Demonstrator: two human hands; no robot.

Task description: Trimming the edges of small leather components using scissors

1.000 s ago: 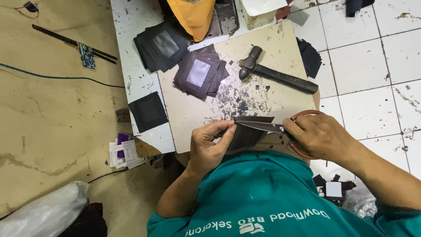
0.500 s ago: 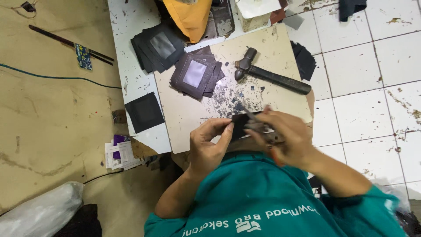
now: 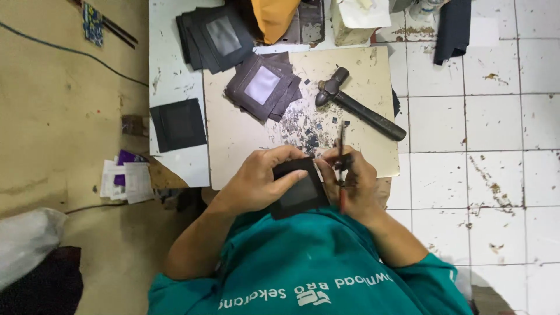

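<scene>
Head view: your left hand point(image 3: 262, 178) now pinches the dark leather piece point(image 3: 298, 189) flat-side up, near your chest. Your right hand point(image 3: 353, 184) has swung the scissors point(image 3: 341, 153) upright beside its right edge, fist closed on the handles; the cutting has paused.

A dark square leather piece point(image 3: 298, 192) with a shiny window panel is lying tilted at the near edge of the board, close to the body, its left corner being pinched. Just right of it, dark-bladed scissors point(image 3: 341, 153) are pointing away toward the far side, blades nearly upright.
</scene>
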